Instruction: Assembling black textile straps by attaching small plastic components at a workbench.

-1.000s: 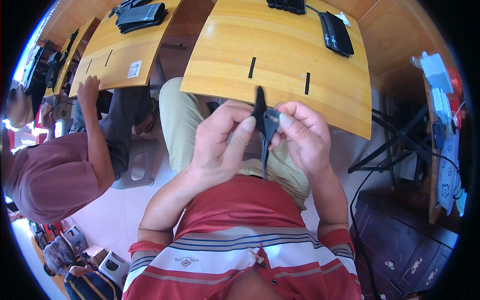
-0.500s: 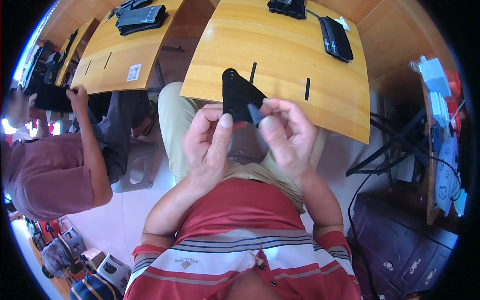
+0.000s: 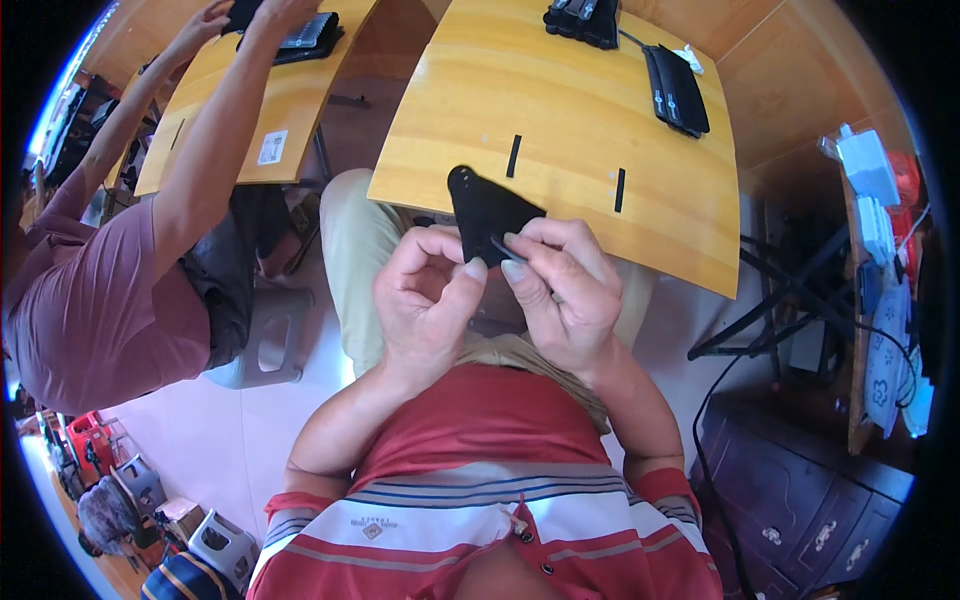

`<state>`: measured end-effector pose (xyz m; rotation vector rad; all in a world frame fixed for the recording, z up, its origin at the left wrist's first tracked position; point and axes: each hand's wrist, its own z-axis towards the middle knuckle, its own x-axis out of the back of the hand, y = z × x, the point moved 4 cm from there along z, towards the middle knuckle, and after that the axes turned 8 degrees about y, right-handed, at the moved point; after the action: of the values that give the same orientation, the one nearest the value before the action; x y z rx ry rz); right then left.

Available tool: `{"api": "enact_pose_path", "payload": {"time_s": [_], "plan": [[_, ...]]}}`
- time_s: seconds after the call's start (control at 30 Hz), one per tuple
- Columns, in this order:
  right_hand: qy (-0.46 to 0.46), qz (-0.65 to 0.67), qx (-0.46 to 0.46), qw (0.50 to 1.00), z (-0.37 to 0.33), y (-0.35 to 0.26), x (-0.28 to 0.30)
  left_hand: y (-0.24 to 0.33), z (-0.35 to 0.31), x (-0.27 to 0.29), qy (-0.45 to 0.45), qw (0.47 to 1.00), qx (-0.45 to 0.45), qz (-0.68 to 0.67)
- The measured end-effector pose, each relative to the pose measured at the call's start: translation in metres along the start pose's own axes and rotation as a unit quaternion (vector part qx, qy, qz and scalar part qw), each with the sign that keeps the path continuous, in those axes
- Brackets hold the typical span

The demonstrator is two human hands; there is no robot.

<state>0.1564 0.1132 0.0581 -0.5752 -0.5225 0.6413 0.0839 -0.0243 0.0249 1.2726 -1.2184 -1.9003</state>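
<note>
A black fabric piece (image 3: 490,215), wide in the middle and narrowing to a rounded end with small holes, is held up just off the table's near edge. My left hand (image 3: 430,305) is closed on its lower left edge, the thumb pressing against it. At its lower right, my right hand (image 3: 570,285) pinches a small dark grey tab (image 3: 499,246) between thumb and forefinger. That tab lies against the black fabric. How it joins the fabric is hidden by my fingers.
The wooden table (image 3: 440,110) has two black strips (image 3: 619,190) on its top. Black folded pieces (image 3: 676,90) and a black bundle (image 3: 582,22) sit toward its far side. On the left, a co-worker (image 3: 120,290) reaches over another table (image 3: 240,130). Dark drawers (image 3: 800,490) stand at right.
The grey tab has come from sticking up off the fabric to lying against it, and my right hand has moved slightly left. The fabric has dropped a little. The co-worker's arms now reach forward.
</note>
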Motion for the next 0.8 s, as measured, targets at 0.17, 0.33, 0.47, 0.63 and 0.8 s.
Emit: {"api": "enact_pose_path", "payload": {"time_s": [0.17, 0.33, 0.47, 0.63, 0.8], "plan": [[-0.006, -0.049, 0.123, 0.991, 0.001, -0.007, -0.006, -0.003, -0.001, -0.002, 0.050, 0.991, 0.117, -0.040], [-0.023, 0.018, 0.107, 0.994, 0.006, -0.002, -0.007, 0.000, -0.004, -0.006, 0.038, 0.991, 0.125, 0.006], [0.004, 0.208, -0.285, 0.936, -0.005, 0.004, -0.006, 0.004, -0.011, -0.013, 0.017, 0.993, 0.100, 0.051], [0.414, 0.202, -0.319, 0.828, 0.053, 0.100, 0.090, 0.039, -0.030, 0.026, 0.038, 0.998, 0.015, 0.038], [0.468, 0.140, -0.212, 0.846, 0.104, 0.162, 0.174, 0.069, -0.040, 0.113, 0.129, 0.991, -0.026, 0.030]]}}
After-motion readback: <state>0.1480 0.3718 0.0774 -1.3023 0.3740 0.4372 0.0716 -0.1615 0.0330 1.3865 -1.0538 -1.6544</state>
